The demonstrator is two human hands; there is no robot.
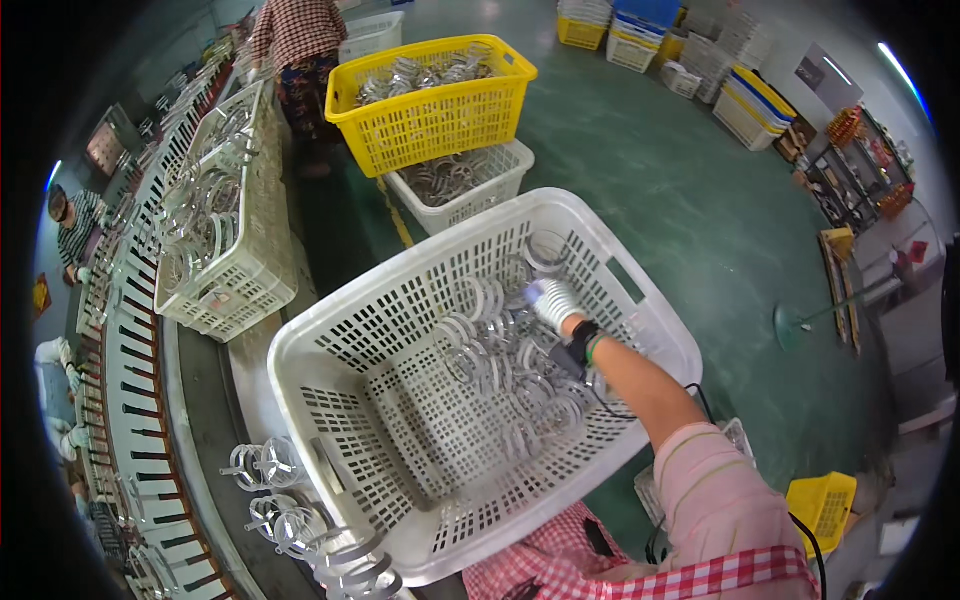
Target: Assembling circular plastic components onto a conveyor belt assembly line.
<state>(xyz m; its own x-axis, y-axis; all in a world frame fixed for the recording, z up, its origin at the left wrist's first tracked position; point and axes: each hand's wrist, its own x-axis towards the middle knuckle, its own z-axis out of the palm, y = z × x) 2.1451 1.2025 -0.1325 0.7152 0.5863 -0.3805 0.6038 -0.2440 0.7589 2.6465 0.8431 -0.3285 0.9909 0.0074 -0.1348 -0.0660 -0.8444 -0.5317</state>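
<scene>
A loose heap of shiny silver metal rings, thin curved bands that look like clamps or hoops, lies across the far right part of the floor of a large white perforated plastic basket. They look stiff and springy, light one by one, smooth and likely slippery, and tangled enough that several could lift together; the outer curve of a single band looks like the safest place to take hold. The person's right hand, in a white knit glove with a dark wristband, reaches down into the heap at the basket's far corner; its fingers curl downward among the rings, but whether they grip one cannot be told. The left hand is out of view. The basket rests tilted against a grey counter at the left, where a few more rings stand loose. Further off sit a second white basket of rings, a yellow plastic basket stacked on a smaller white one, and a green floor.
</scene>
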